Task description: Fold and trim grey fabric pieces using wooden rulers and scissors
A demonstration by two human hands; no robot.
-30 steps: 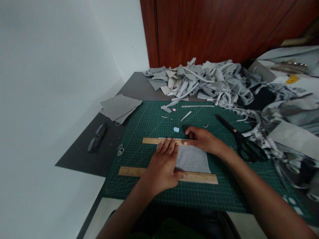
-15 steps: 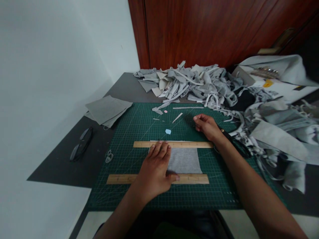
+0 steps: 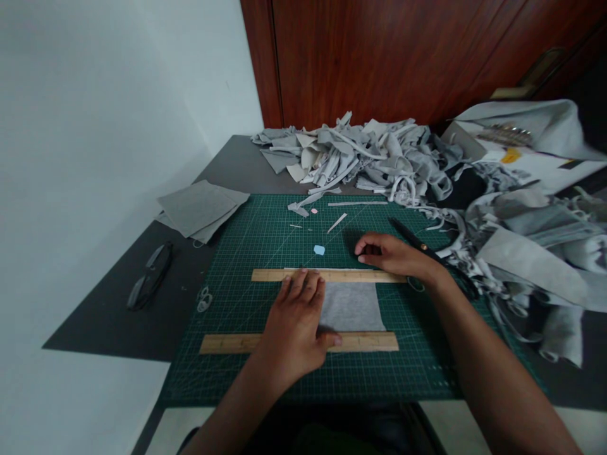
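Note:
My left hand (image 3: 296,322) lies flat with fingers spread across a piece of grey fabric (image 3: 351,306). Its fingertips press on the upper wooden ruler (image 3: 360,276), and its thumb rests on the lower wooden ruler (image 3: 365,342). The fabric shows between the two rulers, with a thin edge beyond the upper one. Over the cutting mat (image 3: 265,240), just past the upper ruler, my right hand (image 3: 386,253) hovers with loosely curled fingers. A small gap shows between thumb and forefinger, and I see nothing held there. Black-handled scissors (image 3: 423,245) lie beside the right wrist.
A blue piece of chalk (image 3: 319,250) and narrow fabric strips (image 3: 337,222) lie on the mat. Stacked grey fabric pieces (image 3: 199,208) and eyeglasses (image 3: 150,276) are at the left. Heaped fabric scraps (image 3: 351,151) line the back, and a white box (image 3: 521,164) stands at the right.
My right hand has moved left and nearer to the upper ruler, its fingers loosening, and more of the scissors shows. My left hand stays pressed on the rulers.

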